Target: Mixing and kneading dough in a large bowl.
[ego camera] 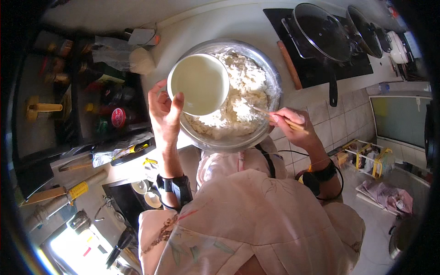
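Note:
My left hand (166, 110) grips a pale bowl (199, 84) by its rim, thumb on the near side. Pale inside, the bowl seems to hold a clear or cloudy liquid. It hangs over the left part of a large metal basin (276, 77). Lumpy white dough and loose flour (245, 75) fill much of this basin. My right hand (294, 123) is closed around wooden chopsticks (295, 127), whose tips reach into the flour at the basin's right side. The bowl hides the mixture beneath it.
Right of the basin, a black cooktop (312, 72) carries a lidded pan (321, 32) with its handle jutting toward me. A wooden rolling pin (289, 65) lies along the cooktop's left edge. Dark shelves with jars and bottles (118, 117) stand at left. A wire rack (366, 156) is at lower right.

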### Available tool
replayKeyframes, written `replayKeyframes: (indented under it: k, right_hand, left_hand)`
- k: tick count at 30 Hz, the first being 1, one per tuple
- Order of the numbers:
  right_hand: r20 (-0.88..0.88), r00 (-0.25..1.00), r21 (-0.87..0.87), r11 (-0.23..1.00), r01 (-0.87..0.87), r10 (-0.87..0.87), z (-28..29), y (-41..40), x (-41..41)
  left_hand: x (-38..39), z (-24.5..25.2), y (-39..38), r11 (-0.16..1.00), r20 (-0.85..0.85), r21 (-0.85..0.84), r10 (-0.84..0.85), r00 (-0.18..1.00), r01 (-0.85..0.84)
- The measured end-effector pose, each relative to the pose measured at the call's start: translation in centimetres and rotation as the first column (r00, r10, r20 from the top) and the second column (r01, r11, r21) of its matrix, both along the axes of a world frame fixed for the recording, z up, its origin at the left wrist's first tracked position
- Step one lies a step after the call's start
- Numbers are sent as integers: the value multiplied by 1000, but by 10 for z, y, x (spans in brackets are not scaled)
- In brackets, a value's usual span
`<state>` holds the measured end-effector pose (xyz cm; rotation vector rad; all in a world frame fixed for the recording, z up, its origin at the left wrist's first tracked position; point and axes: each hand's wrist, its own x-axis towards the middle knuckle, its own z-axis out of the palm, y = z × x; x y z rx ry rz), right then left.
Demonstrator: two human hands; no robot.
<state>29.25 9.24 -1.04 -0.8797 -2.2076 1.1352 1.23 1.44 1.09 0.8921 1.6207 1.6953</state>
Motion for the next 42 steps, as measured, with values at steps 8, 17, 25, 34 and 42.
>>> replayKeyframes:
  k: [8,17,25,34,42]
  right_hand:
    - [-195,972,-158,982,102,-132,-68,-2,-60]
    - [-39,978,-268,945,187,-205,-10,9,8]
    - [-216,957,-122,978,169,-192,-59,7,-59]
    - [-57,977,-257,949,184,-205,-12,20,10]
    - [-276,916,-340,921,191,-292,-63,38,-45]
  left_hand:
    - [0,1,-1,999,46,-10,36,998,-35]
    - [-2,4,-4,998,33,-16,61,998,-61]
    - [0,6,0,999,44,-8,38,998,-38]
    - [-3,4,1,1000,14,-9,17,1000,-16]
    - [0,5,4,999,23,-4,32,999,-32]
